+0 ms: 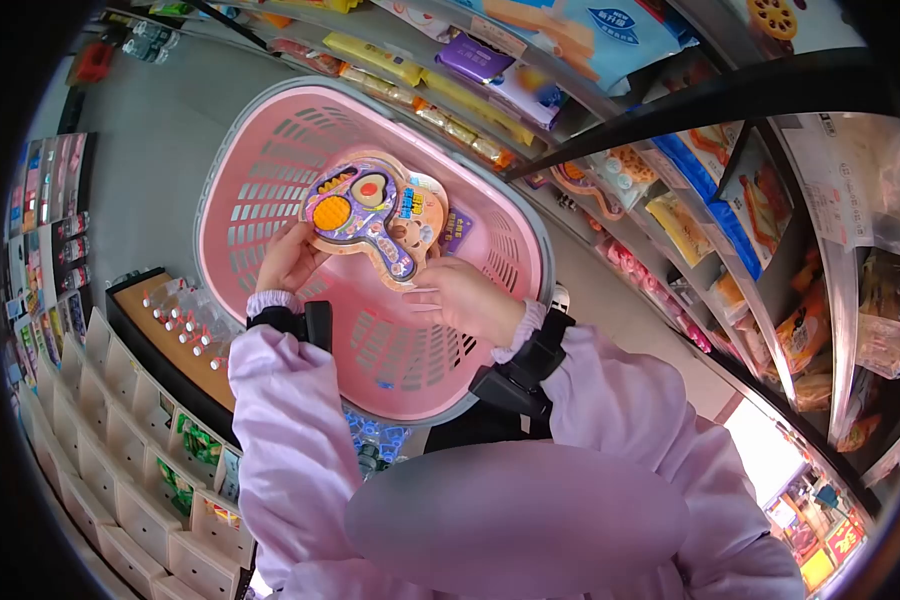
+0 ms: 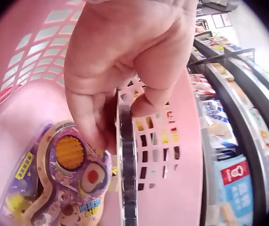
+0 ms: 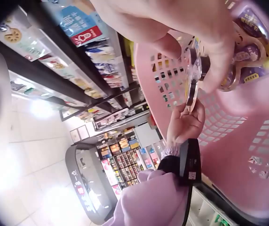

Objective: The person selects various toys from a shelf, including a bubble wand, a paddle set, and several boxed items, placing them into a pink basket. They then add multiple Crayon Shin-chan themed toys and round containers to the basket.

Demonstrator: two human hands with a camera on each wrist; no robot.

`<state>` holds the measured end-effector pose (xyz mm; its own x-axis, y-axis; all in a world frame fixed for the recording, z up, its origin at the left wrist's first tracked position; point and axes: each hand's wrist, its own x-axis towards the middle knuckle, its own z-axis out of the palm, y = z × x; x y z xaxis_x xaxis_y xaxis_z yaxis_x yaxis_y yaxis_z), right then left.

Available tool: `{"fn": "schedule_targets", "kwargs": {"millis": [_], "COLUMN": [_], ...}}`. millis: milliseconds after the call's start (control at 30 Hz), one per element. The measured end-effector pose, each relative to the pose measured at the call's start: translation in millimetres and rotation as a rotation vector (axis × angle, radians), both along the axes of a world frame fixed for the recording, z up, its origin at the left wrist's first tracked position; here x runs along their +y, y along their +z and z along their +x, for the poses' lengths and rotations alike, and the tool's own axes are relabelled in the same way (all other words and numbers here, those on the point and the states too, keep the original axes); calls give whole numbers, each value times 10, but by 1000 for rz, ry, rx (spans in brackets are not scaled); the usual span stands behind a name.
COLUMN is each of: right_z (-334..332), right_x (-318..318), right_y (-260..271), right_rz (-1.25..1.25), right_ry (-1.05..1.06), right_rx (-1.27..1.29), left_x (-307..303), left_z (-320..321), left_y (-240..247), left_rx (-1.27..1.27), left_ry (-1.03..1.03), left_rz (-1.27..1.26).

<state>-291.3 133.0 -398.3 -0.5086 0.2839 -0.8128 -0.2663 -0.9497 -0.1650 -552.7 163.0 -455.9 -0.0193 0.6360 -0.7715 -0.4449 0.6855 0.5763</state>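
Observation:
Over the basket, a purple candy toy pack [image 1: 355, 212] with a waffle and egg design is held between both hands. My left hand [image 1: 290, 258] pinches its left edge between thumb and fingers; the left wrist view shows this pack [image 2: 127, 165] edge-on. My right hand [image 1: 467, 298] grips the pack's lower right end, with thumb and fingers on either side of its edge [image 3: 193, 87] in the right wrist view. Below, a matching candy toy pack [image 2: 68, 174] lies in the pink basket [image 1: 370, 375], overlapping a purple packet [image 2: 24, 174].
Snack shelves [image 1: 620, 160] run along the right side, close to the basket's rim. To the left are a low wooden stand with clear bottles [image 1: 190, 320] and pale, partitioned shelving [image 1: 120, 460]. Blue-capped bottles [image 1: 375, 432] show under the basket's near edge.

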Motion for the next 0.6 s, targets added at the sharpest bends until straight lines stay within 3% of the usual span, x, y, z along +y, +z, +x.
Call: {"fn": "schedule_targets", "kwargs": {"millis": [233,333,433,533,600], "right_z": [49,106,163,226,349], "right_x": [133,205,212,26,-73], "right_y": [34,128,341,208,310], "right_rz": [-12,137,530,749,763], "right_ry": [52,103,265,247,269], "right_rx": [-114,-73,-144,-58,-65], "left_x": [91,88,78,56,58], "left_z": [180,171,195,189,166], "left_y": [-306,-427,-524,-598,-677], "left_rx": [89,139,269,302,330], "left_ry": [-69,-111,-78,-38,14], "left_rz": [-127,-176,-182,-128,-59]}}
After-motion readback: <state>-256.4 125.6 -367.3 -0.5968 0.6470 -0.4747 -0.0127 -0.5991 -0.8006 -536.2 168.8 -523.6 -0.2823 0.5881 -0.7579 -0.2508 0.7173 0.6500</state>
